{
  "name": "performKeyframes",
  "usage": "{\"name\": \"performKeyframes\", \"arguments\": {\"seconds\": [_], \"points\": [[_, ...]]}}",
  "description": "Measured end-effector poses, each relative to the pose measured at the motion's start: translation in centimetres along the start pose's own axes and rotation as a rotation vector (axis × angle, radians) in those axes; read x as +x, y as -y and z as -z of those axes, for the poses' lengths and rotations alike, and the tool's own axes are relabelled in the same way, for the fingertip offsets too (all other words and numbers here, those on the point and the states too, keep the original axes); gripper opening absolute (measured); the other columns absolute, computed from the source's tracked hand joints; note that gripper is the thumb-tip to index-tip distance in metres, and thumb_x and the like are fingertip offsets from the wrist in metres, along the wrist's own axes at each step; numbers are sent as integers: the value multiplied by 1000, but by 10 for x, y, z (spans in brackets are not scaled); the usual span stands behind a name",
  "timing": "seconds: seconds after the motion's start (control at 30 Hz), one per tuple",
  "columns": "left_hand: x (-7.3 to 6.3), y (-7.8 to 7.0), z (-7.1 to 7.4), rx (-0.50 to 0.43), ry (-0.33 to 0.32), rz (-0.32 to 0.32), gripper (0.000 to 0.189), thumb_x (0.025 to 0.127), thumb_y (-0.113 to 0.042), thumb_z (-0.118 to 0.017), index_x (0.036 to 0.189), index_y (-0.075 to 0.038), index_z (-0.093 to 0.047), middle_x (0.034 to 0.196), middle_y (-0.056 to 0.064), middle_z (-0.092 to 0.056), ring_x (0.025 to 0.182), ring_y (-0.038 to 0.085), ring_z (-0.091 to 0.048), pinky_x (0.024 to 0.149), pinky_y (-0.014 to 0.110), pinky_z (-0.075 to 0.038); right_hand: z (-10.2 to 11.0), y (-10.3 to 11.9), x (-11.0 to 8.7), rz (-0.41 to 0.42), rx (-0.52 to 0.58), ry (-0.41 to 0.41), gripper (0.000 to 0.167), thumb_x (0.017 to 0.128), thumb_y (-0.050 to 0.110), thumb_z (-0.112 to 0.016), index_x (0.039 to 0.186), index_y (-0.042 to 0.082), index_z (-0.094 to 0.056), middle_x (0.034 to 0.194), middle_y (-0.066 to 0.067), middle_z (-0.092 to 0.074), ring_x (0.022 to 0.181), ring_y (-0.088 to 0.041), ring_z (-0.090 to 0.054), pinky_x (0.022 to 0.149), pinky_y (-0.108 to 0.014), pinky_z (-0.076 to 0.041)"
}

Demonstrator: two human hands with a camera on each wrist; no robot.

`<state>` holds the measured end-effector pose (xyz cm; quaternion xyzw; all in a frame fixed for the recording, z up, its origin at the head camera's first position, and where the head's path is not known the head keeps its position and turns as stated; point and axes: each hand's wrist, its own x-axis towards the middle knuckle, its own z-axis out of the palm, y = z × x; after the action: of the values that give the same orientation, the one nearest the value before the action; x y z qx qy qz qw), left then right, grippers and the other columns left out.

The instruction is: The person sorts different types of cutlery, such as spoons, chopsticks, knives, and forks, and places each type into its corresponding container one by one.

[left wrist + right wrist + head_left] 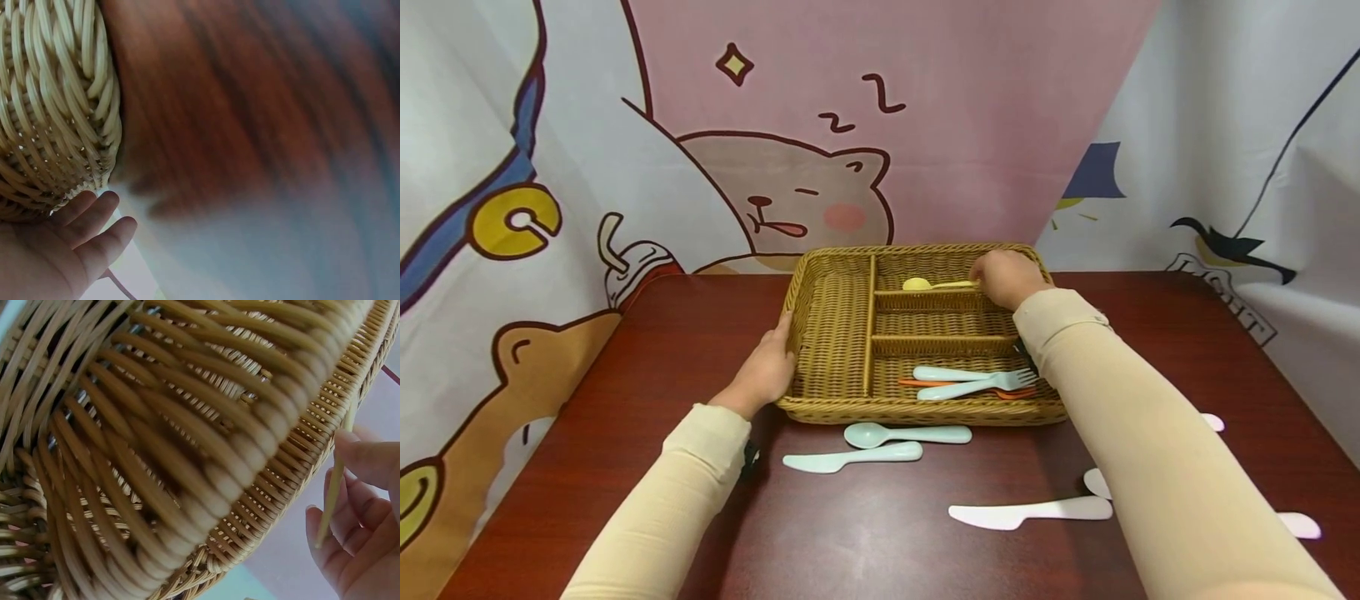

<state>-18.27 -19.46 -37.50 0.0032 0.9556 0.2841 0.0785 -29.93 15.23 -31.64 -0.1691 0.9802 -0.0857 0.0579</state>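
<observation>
A woven basket with several compartments stands at the back of the table. My right hand is over its back right compartment and pinches the handle of a yellow spoon. In the right wrist view the thin yellow handle lies between thumb and fingers. My left hand touches the basket's left outer side with its fingers extended; the left wrist view shows those fingers straight beside the wicker. In the front right compartment lie a pale green fork, another pale green handle and orange cutlery.
Before the basket lie a pale green spoon and a pale green knife. Farther right are a white knife and other white pieces, partly hidden by my right sleeve. A printed cloth hangs behind the table.
</observation>
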Motion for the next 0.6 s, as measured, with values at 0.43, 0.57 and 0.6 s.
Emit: {"name": "performKeyframes", "arguments": {"seconds": [0.43,0.57,0.6], "points": [[1,1,0,2,-3,-7,65,100,-8,-33,156,-6,-1,151,29,-25,138,40,-30,112,50,-27,0,1,0,-11,25,23,30,96,3,-51,120,5,-68,122,-18,-64,111,-37,-59,90,-52,-48],[1,2,0,-1,2,-4,65,100,-8,-33,156,-7,0,152,29,-24,139,40,-30,112,50,-27,-1,2,-1,-16,27,26,32,97,3,-49,122,5,-67,123,-18,-63,111,-36,-59,88,-52,-49],[1,2,0,-1,4,-3,65,100,-8,-33,156,-7,0,152,29,-24,139,40,-29,112,51,-27,-1,2,-2,-17,28,25,32,97,3,-49,123,5,-67,123,-18,-63,110,-36,-59,88,-52,-49]]}}
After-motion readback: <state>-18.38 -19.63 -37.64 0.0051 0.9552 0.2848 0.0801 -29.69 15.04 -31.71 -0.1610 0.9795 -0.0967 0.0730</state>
